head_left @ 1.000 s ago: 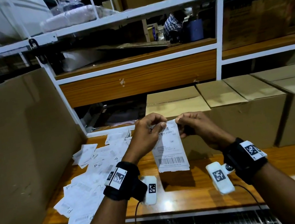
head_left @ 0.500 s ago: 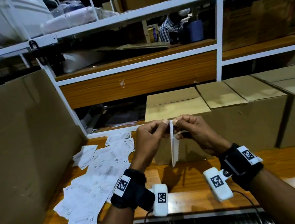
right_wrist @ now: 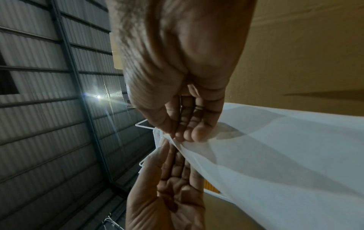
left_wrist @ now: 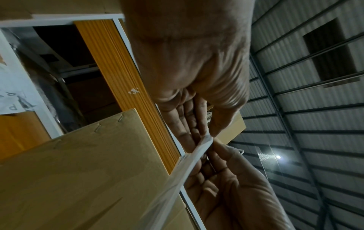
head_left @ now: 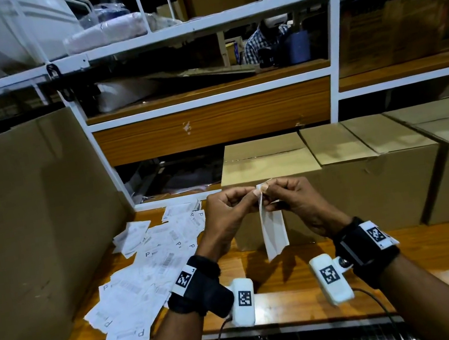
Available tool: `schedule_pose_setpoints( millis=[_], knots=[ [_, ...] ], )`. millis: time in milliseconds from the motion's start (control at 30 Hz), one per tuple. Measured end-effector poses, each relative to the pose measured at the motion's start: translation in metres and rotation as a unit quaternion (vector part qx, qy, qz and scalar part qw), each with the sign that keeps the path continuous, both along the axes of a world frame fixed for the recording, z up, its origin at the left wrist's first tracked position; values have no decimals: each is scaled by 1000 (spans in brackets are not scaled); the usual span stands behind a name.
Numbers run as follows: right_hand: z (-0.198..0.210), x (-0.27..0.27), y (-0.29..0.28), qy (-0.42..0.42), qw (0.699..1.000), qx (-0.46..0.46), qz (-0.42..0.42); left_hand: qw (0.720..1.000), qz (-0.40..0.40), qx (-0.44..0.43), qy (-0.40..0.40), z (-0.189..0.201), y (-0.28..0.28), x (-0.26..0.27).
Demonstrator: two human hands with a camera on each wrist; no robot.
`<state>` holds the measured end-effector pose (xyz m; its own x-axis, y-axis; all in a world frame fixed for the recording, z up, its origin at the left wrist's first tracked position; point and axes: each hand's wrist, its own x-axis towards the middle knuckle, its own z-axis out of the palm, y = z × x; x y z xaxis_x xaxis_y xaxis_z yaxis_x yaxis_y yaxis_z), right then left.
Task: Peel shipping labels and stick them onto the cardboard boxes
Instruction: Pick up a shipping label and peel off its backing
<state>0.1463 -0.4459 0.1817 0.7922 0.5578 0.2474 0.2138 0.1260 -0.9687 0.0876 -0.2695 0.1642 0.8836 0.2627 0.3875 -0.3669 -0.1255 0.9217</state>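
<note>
A white shipping label (head_left: 273, 230) hangs in the air in front of the nearest cardboard box (head_left: 270, 161), turned nearly edge-on to me. My left hand (head_left: 248, 200) and right hand (head_left: 277, 193) meet at its top corner, and both pinch it between thumb and fingertips. The left wrist view shows the left hand (left_wrist: 197, 124) on the label's upper edge (left_wrist: 189, 163), the right hand (left_wrist: 226, 186) facing it. From the right wrist, the right hand (right_wrist: 187, 129) pinches the label (right_wrist: 275, 155) opposite the left hand (right_wrist: 173, 186). Whether the backing has separated is unclear.
A pile of loose labels (head_left: 145, 273) lies on the wooden bench (head_left: 296, 277) to the left. More closed boxes (head_left: 377, 143) stand in a row to the right. A large cardboard sheet (head_left: 16, 221) leans at the left. White shelving (head_left: 206, 107) rises behind.
The label has turned from facing me to nearly edge-on. Both hands have drawn together at its top corner.
</note>
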Motion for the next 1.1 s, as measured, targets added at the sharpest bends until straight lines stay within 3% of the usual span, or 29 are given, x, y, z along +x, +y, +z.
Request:
schedule_pose_setpoints(
  millis=[333, 500, 600, 867, 1100],
  knots=[
    [-1, -1, 3, 8, 1000, 0, -5, 999, 35, -24, 17, -3, -5, 4],
    [-5, -1, 9, 62, 998, 18, -18, 989, 67, -118, 64, 2, 2, 4],
    [-10, 3, 8, 102, 993, 47, -41, 979, 101, -166, 67, 2, 21, -1],
    [-30, 20, 15, 108, 986, 85, -99, 962, 148, -221, 67, -9, 79, -17],
    [-66, 33, 30, 190, 977, 79, -62, 938, 252, -235, 46, -20, 146, -39]
  ],
)
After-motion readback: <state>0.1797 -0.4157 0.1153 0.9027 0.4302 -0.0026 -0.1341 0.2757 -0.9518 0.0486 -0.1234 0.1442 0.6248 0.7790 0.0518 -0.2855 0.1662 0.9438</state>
